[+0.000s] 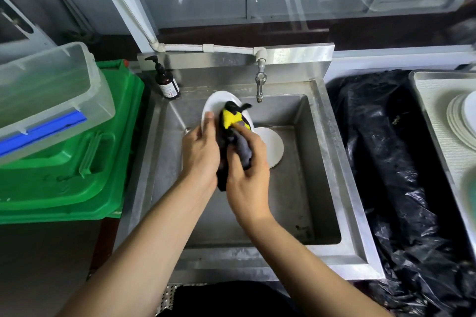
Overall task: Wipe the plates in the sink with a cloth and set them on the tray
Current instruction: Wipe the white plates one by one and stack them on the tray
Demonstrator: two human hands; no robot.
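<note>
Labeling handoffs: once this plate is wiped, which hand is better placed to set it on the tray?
Probably left. The left hand already grips the plate by its rim, while the right hand holds the cloth. The tray lies to the right, so the left must cross over.

Lower half of the held plate hidden behind both hands and the cloth. Stacked plates and tray cut off by the right edge. Bottle label too small to read.

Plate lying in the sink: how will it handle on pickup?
The plate looks like glazed ceramic, so probably rigid, breakable and fairly heavy for its size. It seems to lean on the sink floor, so a lifted edge may be graspable. If wet, likely slippery.
</note>
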